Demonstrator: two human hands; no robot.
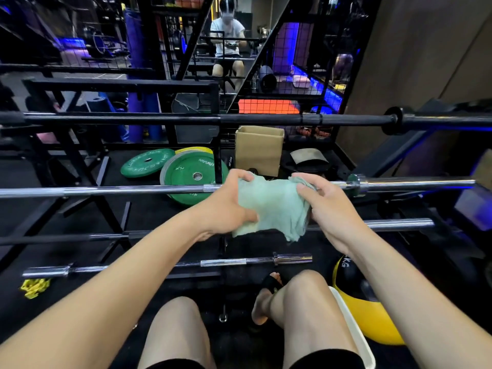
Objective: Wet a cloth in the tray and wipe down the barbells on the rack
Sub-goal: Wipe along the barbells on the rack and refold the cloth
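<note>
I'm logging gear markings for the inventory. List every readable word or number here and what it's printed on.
"KG": on the black and yellow ball by the right knee; the number before it is hidden.
White raised lettering on the upright green plate: starts roughly "HAMME", not sure.
Lettering on the flat green plate: too blurred to read.
Small white print on the black item beside the cardboard box: too small to read.

Two green weight plates [170, 169] lie on the floor beside a cardboard box [259, 150]. A yellow-and-black ball [370, 312] sits lower right, a yellow band [34, 287] lower left.

a gym: racked barbells [266, 119], green weight plates [193, 177], medicine ball [372, 315].
</note>
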